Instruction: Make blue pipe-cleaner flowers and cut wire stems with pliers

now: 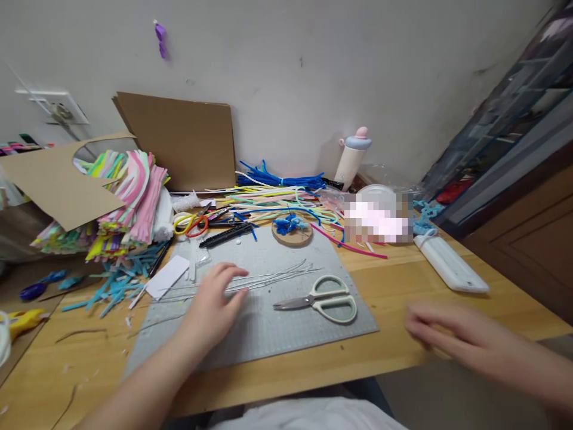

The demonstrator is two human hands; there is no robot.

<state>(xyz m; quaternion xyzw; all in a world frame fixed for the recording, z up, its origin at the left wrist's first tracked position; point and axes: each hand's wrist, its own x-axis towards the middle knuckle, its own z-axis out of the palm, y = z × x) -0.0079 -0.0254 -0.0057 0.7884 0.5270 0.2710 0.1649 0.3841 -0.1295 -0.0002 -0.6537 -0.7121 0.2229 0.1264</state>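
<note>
My left hand (218, 301) is over the grey cutting mat (277, 340), thumb and fingers apart. Thin silvery wires (277, 276) lie on the mat beneath and beside it; whether the fingertips touch them is hard to see. Scissors with pale green handles (333, 298) rest on the mat between my hands, blades slightly parted and pointing left. My right hand (447, 327) is at the table's front right, off the mat, with its fingers smeared by motion. A round brown disc (293, 237) with a small blue fuzzy piece (290, 223) on it sits at the mat's back edge.
Pipe cleaners (277, 200) in many colours lie along the back, with a cardboard sheet (179, 143) and bottle (351, 158) by the wall. Bundled pastel strips (138, 191), smaller scissors (191, 224) and black pens (226, 235) stand left. A white phone-like object (452, 263) lies right.
</note>
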